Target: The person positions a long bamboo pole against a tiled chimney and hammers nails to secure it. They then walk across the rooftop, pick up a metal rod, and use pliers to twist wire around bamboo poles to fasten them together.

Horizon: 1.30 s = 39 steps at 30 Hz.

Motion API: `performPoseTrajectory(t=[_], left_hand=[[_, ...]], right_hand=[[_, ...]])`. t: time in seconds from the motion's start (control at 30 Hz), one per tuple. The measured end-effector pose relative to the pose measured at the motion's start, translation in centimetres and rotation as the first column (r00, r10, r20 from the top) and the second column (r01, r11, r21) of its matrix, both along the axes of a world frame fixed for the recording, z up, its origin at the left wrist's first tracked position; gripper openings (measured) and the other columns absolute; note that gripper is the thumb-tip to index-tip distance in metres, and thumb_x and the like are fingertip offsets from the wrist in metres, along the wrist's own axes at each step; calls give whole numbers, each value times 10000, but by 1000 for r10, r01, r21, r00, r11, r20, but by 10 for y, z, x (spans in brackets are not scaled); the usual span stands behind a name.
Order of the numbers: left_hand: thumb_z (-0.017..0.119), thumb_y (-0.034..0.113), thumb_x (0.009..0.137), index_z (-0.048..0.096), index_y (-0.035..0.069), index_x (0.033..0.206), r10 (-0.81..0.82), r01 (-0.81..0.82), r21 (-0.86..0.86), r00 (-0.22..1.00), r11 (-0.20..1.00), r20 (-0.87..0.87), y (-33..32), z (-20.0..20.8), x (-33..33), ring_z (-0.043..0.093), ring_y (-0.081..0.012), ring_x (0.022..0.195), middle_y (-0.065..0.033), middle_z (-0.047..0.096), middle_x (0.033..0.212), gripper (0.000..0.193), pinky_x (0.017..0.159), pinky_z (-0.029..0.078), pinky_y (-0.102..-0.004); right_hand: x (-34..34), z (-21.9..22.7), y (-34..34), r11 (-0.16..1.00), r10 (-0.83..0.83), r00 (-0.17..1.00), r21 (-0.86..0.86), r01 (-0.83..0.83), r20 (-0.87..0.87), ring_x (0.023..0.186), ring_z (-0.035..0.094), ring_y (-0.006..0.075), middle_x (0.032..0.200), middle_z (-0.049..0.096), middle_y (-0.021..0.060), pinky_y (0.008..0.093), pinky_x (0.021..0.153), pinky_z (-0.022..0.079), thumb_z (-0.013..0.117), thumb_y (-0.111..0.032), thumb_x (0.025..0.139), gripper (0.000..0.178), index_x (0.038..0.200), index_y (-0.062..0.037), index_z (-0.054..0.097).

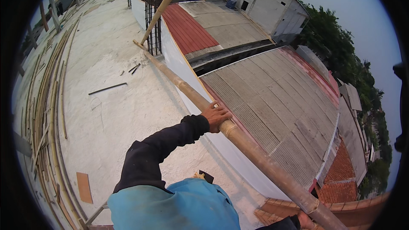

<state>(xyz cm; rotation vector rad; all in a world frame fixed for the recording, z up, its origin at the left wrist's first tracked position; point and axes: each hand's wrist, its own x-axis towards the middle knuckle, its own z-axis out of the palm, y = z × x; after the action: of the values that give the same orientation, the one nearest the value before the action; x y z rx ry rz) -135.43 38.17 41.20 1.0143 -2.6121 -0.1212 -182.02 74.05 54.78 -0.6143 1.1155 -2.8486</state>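
A thick bamboo pole [264, 159] runs slantwise from the far left of the low white wall down to the lower right corner. My left hand [216, 116], in a dark sleeve, is wrapped over the pole near its middle. At the lower right my right hand [306, 220] grips the near part of the same pole; its fingers are partly hidden. The pole's far end lies by a second bamboo pole [167, 4] that leans upward beside dark upright rebar [153, 27].
Many long bamboo poles [54, 115] lie along the left of the pale concrete floor [123, 119]. A dark rod [108, 88], short bars [135, 68] and a brown board [84, 187] lie there too. Beyond the white wall [232, 157], corrugated roofs [277, 102] sit lower down.
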Motion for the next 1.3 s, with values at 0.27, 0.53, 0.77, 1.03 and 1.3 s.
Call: performPoseTrajectory(t=[0.27, 0.53, 0.77, 1.03, 1.3], left_hand=[[926, 218, 604, 558, 195, 1324, 27, -80, -253, 978, 964, -204, 46, -4, -39, 569, -270, 1240, -54, 635, 1213, 809, 1209, 249, -629], [849, 157, 605, 592, 179, 1168, -105, 88, -148, 988, 985, -112, 53, -1, -47, 646, -274, 1083, -29, 663, 1035, 619, 1162, 340, -592], [871, 212, 582, 574, 188, 1178, -260, 262, 43, 964, 964, -46, 59, 23, -62, 658, -298, 1091, -44, 667, 1033, 666, 1151, 364, -589], [829, 178, 566, 565, 202, 1158, -336, 328, 228, 942, 917, -4, 46, 74, -55, 681, -325, 1056, -45, 697, 1051, 648, 1037, 438, -553], [828, 169, 586, 594, 195, 1087, -331, 332, 119, 943, 936, -32, 43, 100, -35, 722, -310, 961, -33, 720, 933, 554, 1060, 408, -626]], right_hand=[[-3, -12, 9, 1000, 0, 999, 5, 0, 32, 1157, 616, 356, 1221, 641, 181, 552, 1144, 389, 514, -432, 985, 575, 1331, 26, 553], [-9, -27, 32, 1000, 14, 998, -3, -14, 57, 1165, 611, 356, 1230, 634, 183, 547, 1141, 394, 510, -455, 984, 598, 1342, 23, 542], [-30, -12, 59, 999, -42, 998, 3, 42, 41, 1173, 607, 356, 1238, 629, 185, 542, 1138, 398, 506, -475, 983, 618, 1353, 20, 531], [-55, 64, 63, 984, -155, 985, -104, 147, -70, 1182, 602, 356, 1247, 623, 187, 537, 1135, 403, 502, -497, 982, 641, 1364, 17, 520], [-24, 114, 37, 977, -186, 965, -144, 160, -185, 1190, 597, 356, 1256, 616, 189, 532, 1132, 408, 498, -520, 981, 665, 1376, 14, 508]])
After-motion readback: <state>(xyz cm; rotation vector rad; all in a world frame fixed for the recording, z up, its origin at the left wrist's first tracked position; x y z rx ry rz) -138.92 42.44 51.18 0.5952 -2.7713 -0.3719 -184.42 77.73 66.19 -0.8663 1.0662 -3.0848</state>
